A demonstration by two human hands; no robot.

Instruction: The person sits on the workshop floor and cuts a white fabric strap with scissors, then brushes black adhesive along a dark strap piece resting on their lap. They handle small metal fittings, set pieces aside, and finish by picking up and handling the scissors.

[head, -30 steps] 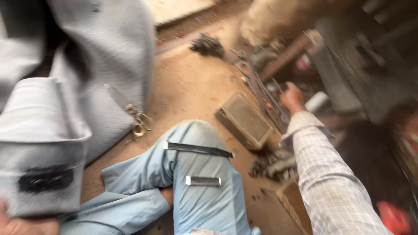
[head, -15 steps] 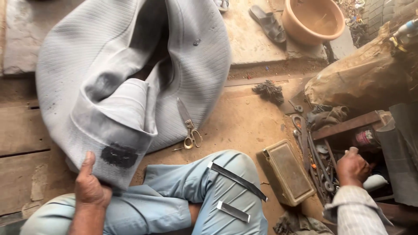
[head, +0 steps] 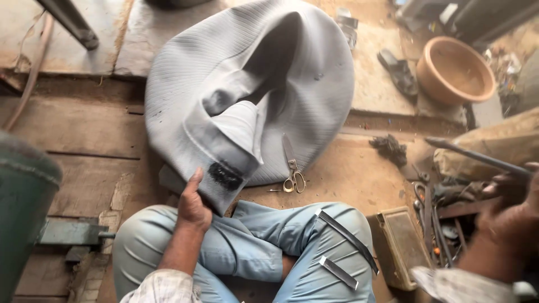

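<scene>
At lower centre the grey inner tube [head: 247, 95] is pinched near its dark patch [head: 225, 176] by the left hand [head: 193, 205], while a long metal rod [head: 477, 157] is gripped by the blurred right hand [head: 508, 216] at right.

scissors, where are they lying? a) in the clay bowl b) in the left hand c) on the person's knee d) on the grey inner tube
d: the scissors lie flat on the lower edge of the grey inner tube, blades pointing up onto the rubber, apart from the left hand that grips the tube's edge near the black patch.
</scene>
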